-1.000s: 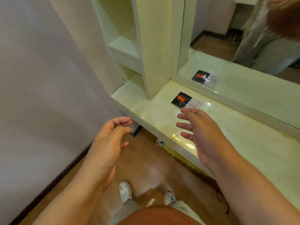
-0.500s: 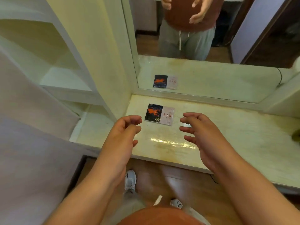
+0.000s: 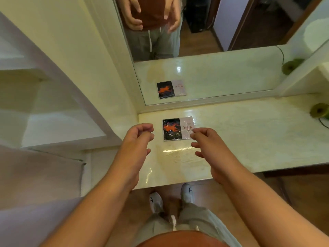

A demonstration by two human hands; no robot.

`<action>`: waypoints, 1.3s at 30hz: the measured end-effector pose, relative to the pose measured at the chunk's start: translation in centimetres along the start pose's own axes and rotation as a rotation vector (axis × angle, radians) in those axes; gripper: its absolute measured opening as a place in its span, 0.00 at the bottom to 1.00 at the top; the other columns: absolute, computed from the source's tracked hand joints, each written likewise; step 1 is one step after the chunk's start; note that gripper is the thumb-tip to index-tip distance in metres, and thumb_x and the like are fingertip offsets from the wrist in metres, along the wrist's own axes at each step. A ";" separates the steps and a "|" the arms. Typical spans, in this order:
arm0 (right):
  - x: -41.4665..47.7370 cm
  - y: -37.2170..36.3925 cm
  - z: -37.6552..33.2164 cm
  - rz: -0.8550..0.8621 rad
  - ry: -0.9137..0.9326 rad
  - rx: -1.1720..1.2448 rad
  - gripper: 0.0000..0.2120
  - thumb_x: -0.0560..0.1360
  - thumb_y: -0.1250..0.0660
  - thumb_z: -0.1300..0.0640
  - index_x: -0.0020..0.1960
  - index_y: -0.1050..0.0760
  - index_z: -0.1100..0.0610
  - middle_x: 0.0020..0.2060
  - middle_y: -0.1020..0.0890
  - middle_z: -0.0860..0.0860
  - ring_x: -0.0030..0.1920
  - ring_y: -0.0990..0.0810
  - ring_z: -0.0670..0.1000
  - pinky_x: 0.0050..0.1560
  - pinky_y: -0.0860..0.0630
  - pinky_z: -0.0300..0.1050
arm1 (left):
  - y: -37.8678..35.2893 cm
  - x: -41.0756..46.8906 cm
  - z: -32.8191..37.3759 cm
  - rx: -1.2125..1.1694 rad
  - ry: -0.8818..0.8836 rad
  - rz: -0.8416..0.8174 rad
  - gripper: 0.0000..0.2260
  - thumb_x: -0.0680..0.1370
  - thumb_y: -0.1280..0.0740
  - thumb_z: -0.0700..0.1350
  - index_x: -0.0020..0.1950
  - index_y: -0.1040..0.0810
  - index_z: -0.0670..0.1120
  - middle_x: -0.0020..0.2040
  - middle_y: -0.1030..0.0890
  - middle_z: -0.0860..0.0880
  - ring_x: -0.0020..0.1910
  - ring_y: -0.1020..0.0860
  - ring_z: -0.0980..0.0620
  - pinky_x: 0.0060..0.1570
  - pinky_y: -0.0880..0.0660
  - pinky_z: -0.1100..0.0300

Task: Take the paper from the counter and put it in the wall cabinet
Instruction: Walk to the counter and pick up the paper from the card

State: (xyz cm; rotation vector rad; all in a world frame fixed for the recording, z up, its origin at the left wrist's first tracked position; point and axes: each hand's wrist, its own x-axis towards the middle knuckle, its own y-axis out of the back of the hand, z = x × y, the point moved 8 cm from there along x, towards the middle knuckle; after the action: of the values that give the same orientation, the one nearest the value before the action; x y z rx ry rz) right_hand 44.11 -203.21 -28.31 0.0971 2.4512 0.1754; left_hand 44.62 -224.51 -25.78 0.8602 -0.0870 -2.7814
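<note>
The paper [image 3: 175,128], a small sheet in clear wrap with a black-and-orange picture on its left half and a pale half with red writing, lies flat on the cream counter [image 3: 240,139] close to the mirror. My left hand [image 3: 137,145] hovers just left of it, fingers curled and empty. My right hand [image 3: 208,147] hovers at its lower right corner, fingers spread, fingertips near the wrap's edge but holding nothing. The open shelves of the wall cabinet [image 3: 58,111] stand to the left.
A mirror [image 3: 204,50] behind the counter reflects the paper, my hands and body. A green round object [image 3: 319,110] with a cord sits at the counter's far right. Wooden floor and my shoes show below the counter edge.
My view has swung to face the counter squarely. Both hands have come forward and now flank the paper, the right fingertips reaching its corner.
</note>
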 end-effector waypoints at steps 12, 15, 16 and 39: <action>10.8 -0.9 4.0 -0.029 -0.112 -0.200 0.22 0.78 0.34 0.51 0.71 0.28 0.52 0.74 0.30 0.53 0.67 0.25 0.57 0.64 0.25 0.55 | -4.0 8.6 -5.9 0.209 0.137 -0.060 0.18 0.82 0.39 0.44 0.72 0.25 0.51 0.69 0.24 0.51 0.68 0.26 0.51 0.70 0.29 0.47; 13.0 -1.6 5.7 -0.069 -0.153 -0.240 0.26 0.77 0.33 0.51 0.74 0.30 0.51 0.77 0.34 0.54 0.69 0.26 0.59 0.65 0.26 0.55 | -5.8 10.6 -7.7 0.241 0.183 -0.095 0.21 0.82 0.39 0.44 0.76 0.29 0.51 0.73 0.27 0.49 0.69 0.29 0.50 0.71 0.30 0.47; 13.7 -1.7 6.2 -0.083 -0.154 -0.258 0.27 0.77 0.33 0.51 0.75 0.31 0.51 0.78 0.34 0.53 0.71 0.27 0.59 0.67 0.27 0.55 | -6.3 11.2 -8.3 0.236 0.204 -0.090 0.22 0.82 0.39 0.44 0.77 0.29 0.51 0.74 0.27 0.49 0.69 0.29 0.49 0.71 0.30 0.47; 17.7 -1.0 11.4 -0.364 0.132 -1.188 0.40 0.77 0.36 0.48 0.85 0.50 0.45 0.84 0.44 0.44 0.76 0.39 0.62 0.67 0.31 0.57 | -11.1 16.8 -15.2 0.159 0.450 0.029 0.08 0.81 0.34 0.50 0.44 0.25 0.49 0.53 0.24 0.44 0.51 0.26 0.47 0.52 0.30 0.55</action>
State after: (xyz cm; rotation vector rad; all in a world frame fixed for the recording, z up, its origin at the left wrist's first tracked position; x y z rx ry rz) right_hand 37.62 -201.02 -48.21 -0.8732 2.0510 1.4248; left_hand 37.50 -217.46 -48.99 1.4857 -0.2417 -2.5078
